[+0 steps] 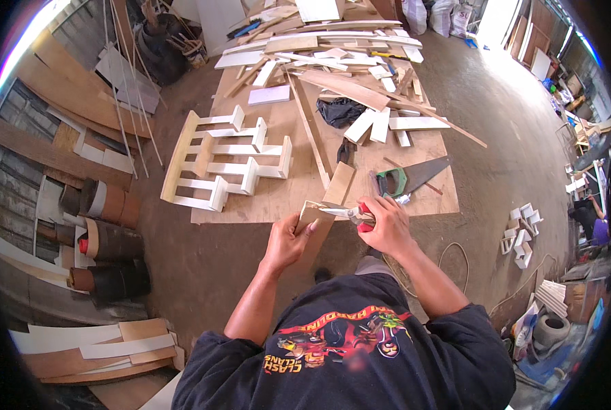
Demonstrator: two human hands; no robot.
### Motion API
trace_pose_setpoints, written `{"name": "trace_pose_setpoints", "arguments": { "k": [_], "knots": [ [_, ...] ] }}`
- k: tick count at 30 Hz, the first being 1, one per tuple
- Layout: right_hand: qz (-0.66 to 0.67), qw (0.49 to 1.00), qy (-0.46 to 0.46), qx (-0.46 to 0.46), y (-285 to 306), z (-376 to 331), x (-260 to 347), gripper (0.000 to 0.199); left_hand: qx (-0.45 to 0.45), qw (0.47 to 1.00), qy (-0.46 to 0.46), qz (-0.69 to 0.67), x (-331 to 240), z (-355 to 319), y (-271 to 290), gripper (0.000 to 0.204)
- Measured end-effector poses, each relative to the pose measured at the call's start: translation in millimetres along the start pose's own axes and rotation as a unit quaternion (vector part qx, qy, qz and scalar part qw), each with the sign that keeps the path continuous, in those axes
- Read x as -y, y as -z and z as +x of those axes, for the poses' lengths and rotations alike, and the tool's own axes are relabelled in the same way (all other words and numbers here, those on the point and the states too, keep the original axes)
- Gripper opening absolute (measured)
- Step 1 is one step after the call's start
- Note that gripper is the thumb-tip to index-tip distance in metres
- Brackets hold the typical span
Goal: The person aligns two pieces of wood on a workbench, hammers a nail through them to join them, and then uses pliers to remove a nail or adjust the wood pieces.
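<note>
Left hand (pixel 286 240) is clamped on the near end of a narrow tan plywood strip (pixel 329 205), held above the floor just before the large plywood sheet (pixel 278 198). Right hand (pixel 387 229) is closed round red-handled pliers (pixel 352 214), tip touching the strip. Green-handled handsaw (pixel 411 178) lies nearby on the sheet.

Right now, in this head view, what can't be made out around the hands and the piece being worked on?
- Red-handled tool: the right hand wraps the handles, so its kind and the grip are unclear.
- Wooden strip: its lower end is hidden behind the left hand.
- Where the tool tip meets the strip: too small to tell.
- Handsaw: teeth too small to see.
- Person at the right edge: bent and blurred by the fisheye rim.
</note>
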State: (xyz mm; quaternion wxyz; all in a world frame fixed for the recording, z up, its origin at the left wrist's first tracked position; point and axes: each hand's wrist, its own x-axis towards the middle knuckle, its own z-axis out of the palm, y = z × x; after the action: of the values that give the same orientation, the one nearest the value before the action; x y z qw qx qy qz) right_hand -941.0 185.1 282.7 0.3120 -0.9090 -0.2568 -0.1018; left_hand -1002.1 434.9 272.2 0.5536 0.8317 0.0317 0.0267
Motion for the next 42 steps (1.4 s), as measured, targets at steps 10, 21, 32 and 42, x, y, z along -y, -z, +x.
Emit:
{"name": "trace_pose_setpoints", "arguments": {
  "k": [10, 21, 32, 42],
  "knots": [
    [0.011, 0.999, -0.025, -0.025, 38.1, -33.1, -24.4, 0.042, 0.054, 0.997, 0.009, -0.046, -26.6, -5.0, -47.7, 0.029],
    [-0.008, 0.997, -0.067, -0.027, 117.2, -74.7, -88.4, 0.059, 0.065, 0.994, -0.008, -0.090, -63.0, 13.3, -154.5, 0.029],
    [-0.060, 0.995, -0.077, -0.013, 148.1, -103.8, -135.4, 0.064, 0.077, 0.997, 0.029, -0.008, -101.5, 4.2, -214.3, 0.026],
    [0.040, 0.988, -0.147, -0.008, 133.7, -93.8, -153.0, 0.056, 0.058, 0.997, 0.009, 0.043, -99.2, 6.5, -202.1, 0.031]
  ]
}}
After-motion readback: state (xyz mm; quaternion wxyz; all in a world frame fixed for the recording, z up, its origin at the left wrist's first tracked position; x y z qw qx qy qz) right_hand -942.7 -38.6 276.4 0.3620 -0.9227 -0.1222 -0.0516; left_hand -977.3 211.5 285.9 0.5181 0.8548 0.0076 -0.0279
